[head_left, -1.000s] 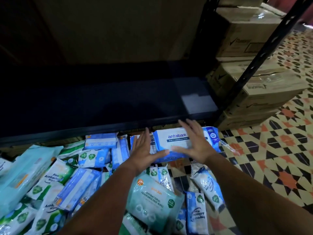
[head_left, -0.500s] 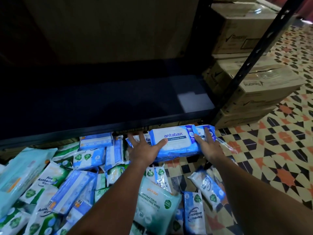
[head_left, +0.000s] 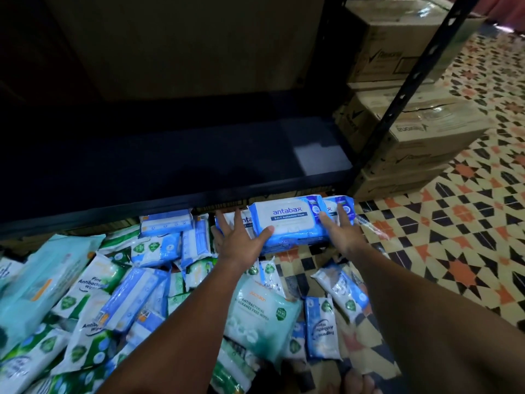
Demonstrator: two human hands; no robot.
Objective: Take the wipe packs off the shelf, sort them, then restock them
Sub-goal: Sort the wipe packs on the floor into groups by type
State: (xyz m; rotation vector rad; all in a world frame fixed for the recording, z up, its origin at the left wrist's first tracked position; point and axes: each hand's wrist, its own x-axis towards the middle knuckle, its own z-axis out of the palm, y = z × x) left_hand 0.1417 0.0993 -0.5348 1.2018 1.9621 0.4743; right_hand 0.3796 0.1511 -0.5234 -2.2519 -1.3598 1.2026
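1. Seen from a head camera looking down: two bare arms reach forward to a stack of blue and white Antabax packs [head_left: 287,223], held just below the front edge of a dark shelf [head_left: 176,166].
2. The top pack lies flat, label up, its long axis running left to right between the hands. More packs of the same kind show beneath and beside it.
3. The left hand [head_left: 241,240] clasps the left end, thumb on the pack's near face, fingers spread along the side.
4. The right hand [head_left: 339,231] presses the right end with straight fingers.
5. Both hands are about equally near; the shelf board lies directly ahead and slightly above the stack, so the next move is probably up and forward.
6. Other wipe packs [head_left: 113,294] lie heaped on the tiled floor [head_left: 454,237] to the left and below; cardboard boxes [head_left: 412,123] stand to the right.
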